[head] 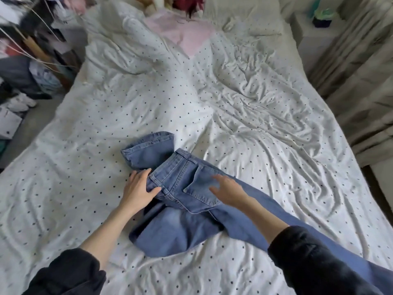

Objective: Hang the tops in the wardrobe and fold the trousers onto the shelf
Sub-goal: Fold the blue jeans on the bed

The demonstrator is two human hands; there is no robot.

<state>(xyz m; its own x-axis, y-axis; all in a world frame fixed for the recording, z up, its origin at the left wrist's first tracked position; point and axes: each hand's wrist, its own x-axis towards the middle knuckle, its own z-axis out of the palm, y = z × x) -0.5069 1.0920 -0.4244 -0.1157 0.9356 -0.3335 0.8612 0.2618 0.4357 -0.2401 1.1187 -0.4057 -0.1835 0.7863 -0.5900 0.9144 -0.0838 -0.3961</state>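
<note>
- One pair of blue jeans (187,188) lies partly folded on the bed, near its foot edge; waistband and back pocket face up, one leg runs off toward the right foot corner, and the hems are doubled back beside the waistband.
- Left hand (139,190) pinches the waistband edge, thumb on top of the denim.
- Right hand (228,190) has its fingers spread and straight over the back pocket; whether they touch the denim cannot be told.
- Two black sleeves are pushed up the forearms.
- One dotted white duvet (255,128) covers the bed.
- One pink garment (187,37) lies toward the head edge.
</note>
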